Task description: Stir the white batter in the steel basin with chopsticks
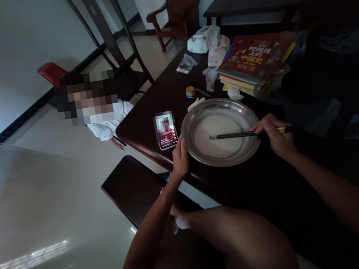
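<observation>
My left hand [179, 157] is gripping the steel basin's [197, 120] rim while my right hand [275, 133] is pinching chopsticks [233, 135] over its white liquid [219, 127].

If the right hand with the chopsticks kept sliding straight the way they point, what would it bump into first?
The right hand points its chopsticks leftward across the metal pan. Going straight on, the tips would probably meet the pan's far rim by the left hand first, with the phone beyond; depth is uncertain.
</observation>
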Available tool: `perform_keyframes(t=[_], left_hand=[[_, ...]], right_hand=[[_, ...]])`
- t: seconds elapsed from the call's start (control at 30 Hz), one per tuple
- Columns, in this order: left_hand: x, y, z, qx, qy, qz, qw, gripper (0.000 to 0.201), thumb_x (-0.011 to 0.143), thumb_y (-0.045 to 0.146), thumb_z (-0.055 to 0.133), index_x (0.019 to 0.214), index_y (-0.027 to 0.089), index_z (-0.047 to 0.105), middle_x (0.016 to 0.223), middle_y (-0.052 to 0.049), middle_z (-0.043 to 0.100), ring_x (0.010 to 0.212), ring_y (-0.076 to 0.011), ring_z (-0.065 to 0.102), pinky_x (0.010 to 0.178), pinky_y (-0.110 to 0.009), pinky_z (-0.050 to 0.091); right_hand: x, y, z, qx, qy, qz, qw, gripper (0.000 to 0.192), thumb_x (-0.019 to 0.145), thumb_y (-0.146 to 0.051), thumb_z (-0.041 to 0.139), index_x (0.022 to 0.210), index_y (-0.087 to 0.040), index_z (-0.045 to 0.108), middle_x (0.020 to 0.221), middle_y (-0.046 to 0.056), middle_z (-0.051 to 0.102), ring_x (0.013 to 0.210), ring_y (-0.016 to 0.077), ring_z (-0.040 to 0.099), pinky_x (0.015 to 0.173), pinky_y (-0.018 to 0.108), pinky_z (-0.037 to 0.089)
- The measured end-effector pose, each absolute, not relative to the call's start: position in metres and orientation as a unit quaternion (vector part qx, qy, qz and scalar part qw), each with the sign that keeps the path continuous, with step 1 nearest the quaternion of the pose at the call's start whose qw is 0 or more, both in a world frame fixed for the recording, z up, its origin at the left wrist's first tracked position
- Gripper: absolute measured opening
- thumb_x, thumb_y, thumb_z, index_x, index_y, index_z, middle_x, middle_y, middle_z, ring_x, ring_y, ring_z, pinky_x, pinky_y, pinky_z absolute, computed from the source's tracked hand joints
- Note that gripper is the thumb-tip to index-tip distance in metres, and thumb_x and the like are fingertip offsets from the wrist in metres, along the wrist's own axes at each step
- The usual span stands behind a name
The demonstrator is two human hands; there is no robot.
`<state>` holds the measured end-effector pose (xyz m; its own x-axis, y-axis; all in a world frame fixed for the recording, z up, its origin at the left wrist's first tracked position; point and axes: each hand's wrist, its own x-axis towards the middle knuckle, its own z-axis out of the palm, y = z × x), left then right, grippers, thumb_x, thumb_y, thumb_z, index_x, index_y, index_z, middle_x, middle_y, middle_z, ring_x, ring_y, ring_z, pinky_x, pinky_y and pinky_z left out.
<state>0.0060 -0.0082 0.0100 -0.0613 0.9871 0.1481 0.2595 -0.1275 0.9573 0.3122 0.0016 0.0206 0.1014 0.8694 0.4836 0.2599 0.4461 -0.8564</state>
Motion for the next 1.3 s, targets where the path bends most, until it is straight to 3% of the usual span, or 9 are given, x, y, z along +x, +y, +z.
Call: perform_keyframes(t=[0.37, 0.53, 0.67, 1.13, 1.3], left_hand=[[0.0050, -0.0080, 0.0086, 0.578, 0.542, 0.487, 0.369, 0.074, 0.098, 0.073, 0.037, 0.138, 0.016, 0.063, 0.138, -0.012, 0.069, 0.131, -0.0293, 0.062, 0.117, -0.044, 0.044], [0.0042, -0.0085, 0.0085, 0.578, 0.541, 0.485, 0.372, 0.073, 0.098, 0.072, 0.037, 0.138, 0.016, 0.062, 0.140, -0.012, 0.068, 0.131, -0.0289, 0.062, 0.118, -0.043, 0.044], [0.0039, -0.0081, 0.0078, 0.579, 0.542, 0.486, 0.368, 0.073, 0.098, 0.072, 0.036, 0.138, 0.016, 0.062, 0.140, -0.012, 0.068, 0.132, -0.0289, 0.061, 0.118, -0.043, 0.043], [0.0051, -0.0076, 0.0087, 0.578, 0.539, 0.488, 0.370, 0.075, 0.097, 0.073, 0.037, 0.136, 0.015, 0.064, 0.138, -0.013, 0.068, 0.131, -0.0305, 0.062, 0.115, -0.046, 0.046], [0.0048, -0.0074, 0.0083, 0.578, 0.536, 0.492, 0.370, 0.075, 0.097, 0.074, 0.038, 0.136, 0.016, 0.063, 0.140, -0.013, 0.068, 0.134, -0.0304, 0.060, 0.117, -0.045, 0.044]], right_hand=[[0.3122, 0.0013, 0.0215, -0.461, -0.630, 0.242, 0.576, 0.043, 0.097, -0.053, 0.054, 0.065, -0.029, 0.070, 0.073, 0.001, 0.076, 0.079, 0.0242, 0.065, 0.081, 0.046, 0.049], [0.3116, 0.0009, 0.0232, -0.461, -0.611, 0.248, 0.594, 0.047, 0.097, -0.055, 0.053, 0.060, -0.029, 0.067, 0.066, 0.001, 0.072, 0.073, 0.0232, 0.063, 0.075, 0.046, 0.049], [0.3111, 0.0009, 0.0245, -0.470, -0.636, 0.236, 0.564, 0.043, 0.097, -0.055, 0.054, 0.066, -0.029, 0.071, 0.074, 0.002, 0.077, 0.081, 0.0242, 0.066, 0.081, 0.047, 0.049], [0.3119, 0.0009, 0.0229, -0.454, -0.620, 0.242, 0.593, 0.048, 0.098, -0.053, 0.052, 0.059, -0.028, 0.066, 0.066, 0.002, 0.073, 0.070, 0.0225, 0.063, 0.074, 0.045, 0.049], [0.3118, 0.0011, 0.0225, -0.460, -0.629, 0.237, 0.580, 0.043, 0.097, -0.051, 0.054, 0.065, -0.028, 0.070, 0.072, 0.001, 0.076, 0.078, 0.0229, 0.066, 0.079, 0.045, 0.050]])
